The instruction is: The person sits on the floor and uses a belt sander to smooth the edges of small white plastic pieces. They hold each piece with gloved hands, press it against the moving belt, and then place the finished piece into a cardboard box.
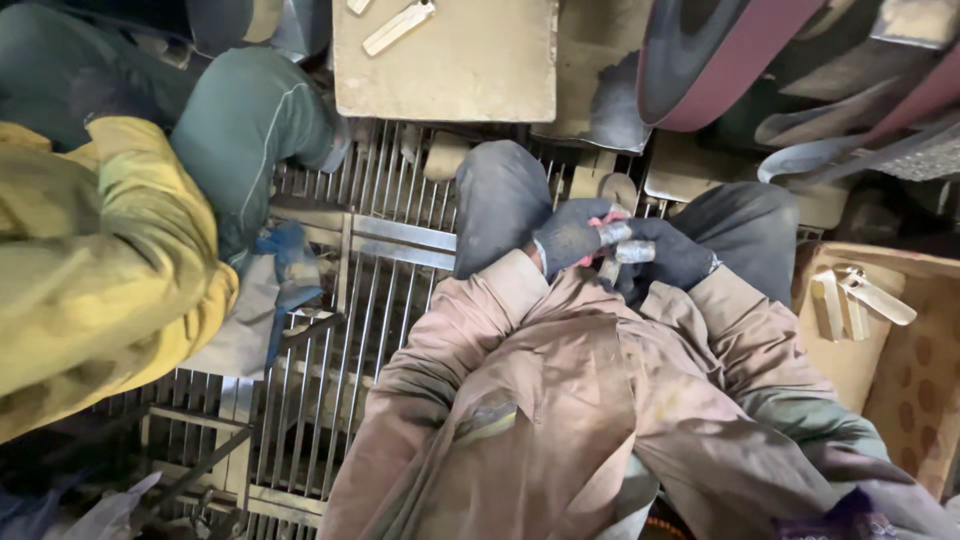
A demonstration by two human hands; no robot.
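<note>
A co-worker's yellow sleeve (90,270) is at the left over the floor grate (380,300). Left hand (572,235) and right hand (672,255), both gloved, are clamped on a small metal piece (630,245) over the person's lap. A cardboard box (900,340) with metal parts is at the right.

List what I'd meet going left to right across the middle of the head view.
Yellow sleeve → metal grate → left hand → small metal piece → right hand → cardboard box.

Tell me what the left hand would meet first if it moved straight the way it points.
Probably the right hand: the left hand points toward it, and they already seem to touch around small metal pieces.
</note>
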